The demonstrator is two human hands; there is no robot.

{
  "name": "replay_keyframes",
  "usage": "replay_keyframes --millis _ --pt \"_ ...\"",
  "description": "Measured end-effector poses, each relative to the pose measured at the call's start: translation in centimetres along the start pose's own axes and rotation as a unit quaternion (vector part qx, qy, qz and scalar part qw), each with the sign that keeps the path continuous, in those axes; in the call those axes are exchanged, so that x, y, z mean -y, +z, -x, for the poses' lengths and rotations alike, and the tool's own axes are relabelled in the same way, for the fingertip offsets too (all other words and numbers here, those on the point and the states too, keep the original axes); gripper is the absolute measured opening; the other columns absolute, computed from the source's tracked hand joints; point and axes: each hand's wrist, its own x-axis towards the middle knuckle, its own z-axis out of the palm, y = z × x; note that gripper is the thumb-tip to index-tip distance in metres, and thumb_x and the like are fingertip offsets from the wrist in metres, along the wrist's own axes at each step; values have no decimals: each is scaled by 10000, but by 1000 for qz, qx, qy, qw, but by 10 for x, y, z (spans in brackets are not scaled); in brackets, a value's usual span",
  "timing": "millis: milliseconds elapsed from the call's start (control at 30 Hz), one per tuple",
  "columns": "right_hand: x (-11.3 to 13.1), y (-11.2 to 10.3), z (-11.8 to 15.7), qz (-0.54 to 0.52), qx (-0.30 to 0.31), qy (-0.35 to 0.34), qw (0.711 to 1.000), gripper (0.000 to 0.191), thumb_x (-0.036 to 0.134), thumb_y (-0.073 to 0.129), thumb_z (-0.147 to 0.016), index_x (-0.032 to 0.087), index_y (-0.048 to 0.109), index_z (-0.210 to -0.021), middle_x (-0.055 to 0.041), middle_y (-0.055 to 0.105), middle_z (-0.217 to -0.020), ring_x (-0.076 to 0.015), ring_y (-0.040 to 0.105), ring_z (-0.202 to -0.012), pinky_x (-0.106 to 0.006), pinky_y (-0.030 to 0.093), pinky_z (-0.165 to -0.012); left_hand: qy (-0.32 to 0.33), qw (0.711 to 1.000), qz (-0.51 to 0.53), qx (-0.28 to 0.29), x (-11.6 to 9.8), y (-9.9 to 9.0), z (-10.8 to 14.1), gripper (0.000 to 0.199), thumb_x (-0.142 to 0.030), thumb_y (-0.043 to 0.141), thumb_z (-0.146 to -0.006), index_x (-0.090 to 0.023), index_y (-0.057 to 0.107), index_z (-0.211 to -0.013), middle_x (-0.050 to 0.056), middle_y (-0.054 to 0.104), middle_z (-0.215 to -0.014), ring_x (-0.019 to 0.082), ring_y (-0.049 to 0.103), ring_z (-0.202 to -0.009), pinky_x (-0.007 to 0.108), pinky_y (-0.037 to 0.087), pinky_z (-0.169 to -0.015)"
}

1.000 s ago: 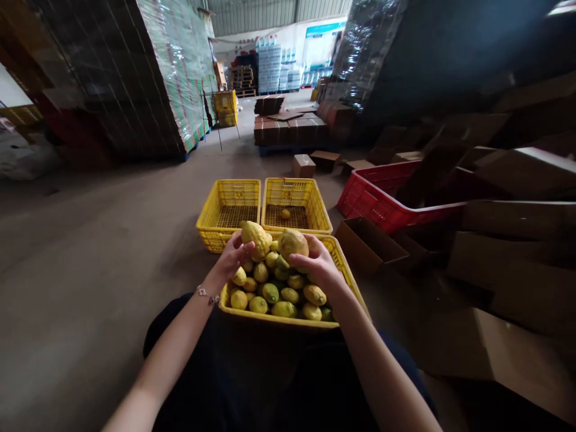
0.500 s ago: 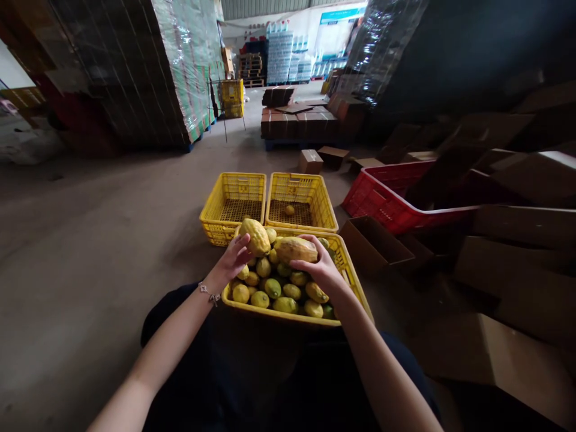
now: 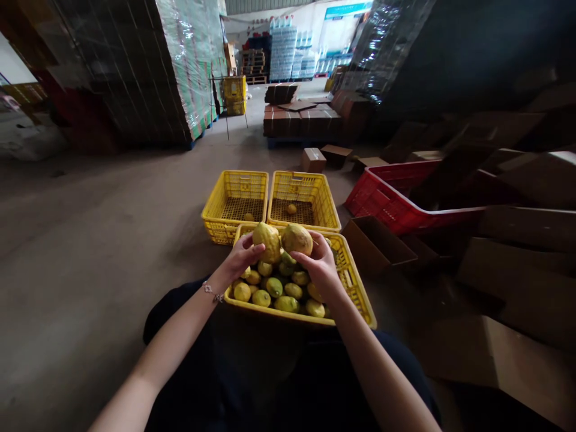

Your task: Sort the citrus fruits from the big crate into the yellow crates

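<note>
A large bumpy yellow fruit is held in my left hand, its thumb across the front. Beside it, my right hand grips another yellow fruit, which shows a rounded end. The two fruits are side by side, very close together, above a yellow crate. Many yellow and green fruits lie in that crate under my hands. Both sets of fingers are curled round the outer sides of the fruits and partly hidden behind them.
Beyond the full crate stand two yellow crates, the left one and the right one, each with a small fruit on its bottom. To the right are an open cardboard box, a red crate and scattered cardboard. Wrapped stacks rise behind.
Both held fruits have come closer together. The right one has turned from lying lengthwise to showing its end, and the left one now stands more upright. The view has shifted slightly.
</note>
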Motion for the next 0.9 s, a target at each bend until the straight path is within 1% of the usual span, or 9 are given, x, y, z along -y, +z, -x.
replay_keyframes --millis 67,167,300,367,467,567,667,800,900 --pt "1 2 2 -8 15 4 1000 582 219 984 -509 291 717 -1021 36 790 -965 -187 732 -885 -282 611 -805 1 1000 -10 4 -2 -1 2 752 -507 989 -558 -164 732 -1177 104 766 -1144 298 716 -1085 363 561 -917" --pt "3 2 4 -5 42 27 999 597 199 984 -505 285 755 -1050 17 801 -985 -208 748 -916 -302 626 -823 -4 1000 -21 -1 -5 -4 4 775 -517 998 -527 -155 736 -1161 122 769 -1150 327 707 -1124 373 558 -935" --pt "6 3 4 -1 50 48 998 601 155 985 -475 287 778 -1024 8 804 -978 -228 753 -948 -318 642 -830 -1 1000 -29 7 -11 -9 8 760 -446 1025 -490 -163 756 -1143 129 760 -1219 342 666 -1223 381 528 -1019" --pt "6 3 4 -6 47 42 998 614 133 986 -451 293 779 -1006 12 801 -980 -229 749 -961 -322 646 -849 3 999 -34 13 -13 -10 8 759 -400 1035 -470 -170 768 -1143 124 756 -1239 344 654 -1247 397 512 -1056" --pt "6 2 3 -1 59 21 998 634 126 981 -451 309 781 -1024 20 795 -1016 -225 739 -1000 -325 640 -903 6 999 -45 24 -15 -12 8 779 -329 1046 -438 -180 773 -1152 116 754 -1246 343 643 -1266 414 496 -1088" --pt "5 0 3 9 78 18 997 648 139 982 -459 324 777 -1045 25 788 -1035 -221 735 -991 -325 640 -901 0 998 -51 39 -16 -15 9 798 -320 1049 -441 -183 764 -1175 117 749 -1254 340 641 -1272 413 492 -1094" --pt "3 0 4 15 82 45 995 632 157 991 -449 337 765 -1011 30 783 -985 -220 737 -924 -326 649 -835 -18 998 -44 41 -15 -17 10 818 -412 1047 -467 -171 748 -1189 128 757 -1221 335 673 -1220 391 530 -1036" --pt "0 -1 4 46 67 85 993 583 271 989 -492 340 751 -1020 3 779 -927 -260 734 -891 -357 647 -742 -64 997 -33 36 -9 -18 8 856 -638 965 -557 -143 721 -1210 150 767 -1165 314 735 -1066 356 602 -862" --pt "-1 -2 1 94 53 82 991 514 383 957 -550 320 749 -1016 -14 786 -960 -289 729 -969 -383 641 -793 -90 995 -23 30 -3 -17 4 847 -749 871 -630 -122 713 -1177 135 782 -1007 274 755 -904 314 612 -706"
